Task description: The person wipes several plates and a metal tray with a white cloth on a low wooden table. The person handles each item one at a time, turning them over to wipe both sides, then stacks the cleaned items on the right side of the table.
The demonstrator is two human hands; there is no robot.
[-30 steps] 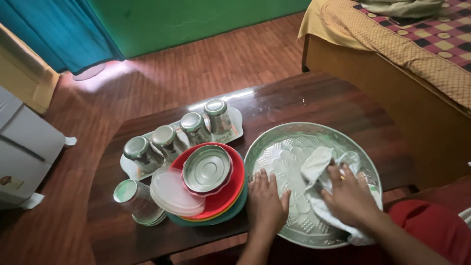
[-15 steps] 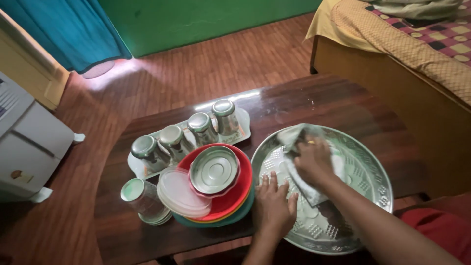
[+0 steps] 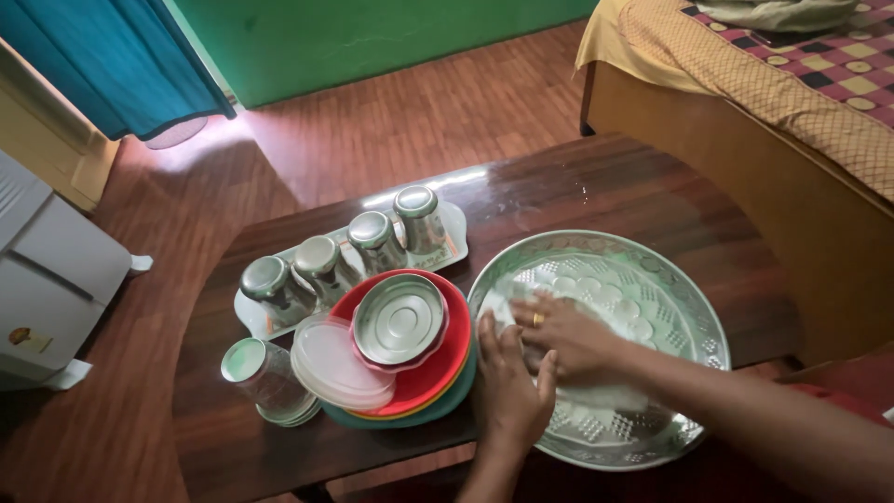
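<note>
On a dark wooden table — green wall, wood floor

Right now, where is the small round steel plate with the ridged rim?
In the head view, the small round steel plate lies atop the stack of red plastic plates, left of the large embossed steel tray and just before the row of upturned steel tumblers.

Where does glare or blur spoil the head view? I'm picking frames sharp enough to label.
Head view: window light glares on the floor by the blue curtain and streaks the dark table behind the steel cups; the right hand is slightly motion-blurred on the embossed tray, hiding the cloth; the left hand and red plate are sharp.
</note>
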